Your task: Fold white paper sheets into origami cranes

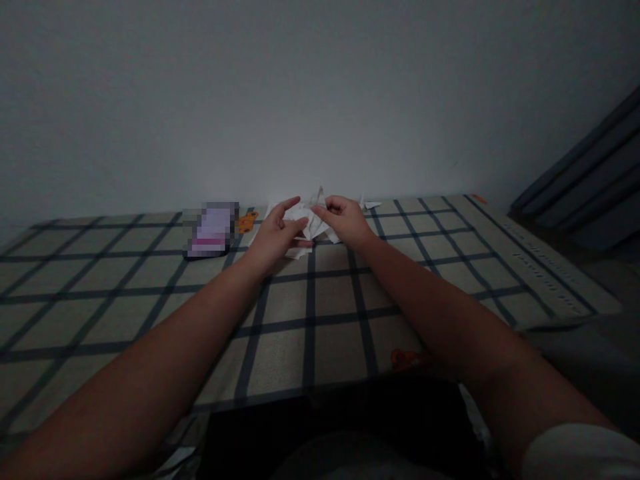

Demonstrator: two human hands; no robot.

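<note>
A piece of white folded paper [314, 229], with a pointed tip standing up like part of an origami crane, is between my two hands just above the table. My right hand [345, 215] is closed, pinching it at its right side near the upright tip. On the other side, my left hand [280, 233] has its thumb over the paper and a lower finger beneath it, while the index finger sticks out free. More white paper sheets [299, 253] lie underneath. Behind my right hand sits a small white folded paper piece with points [373, 205].
A phone [213, 230] with a pixelated, purplish screen lies left of my hands, beside an orange printed shape [247, 222]. The checked tablecloth [280, 313] covers the table, which meets a plain wall [320, 100]. A dark curtain [590, 173] hangs at the right.
</note>
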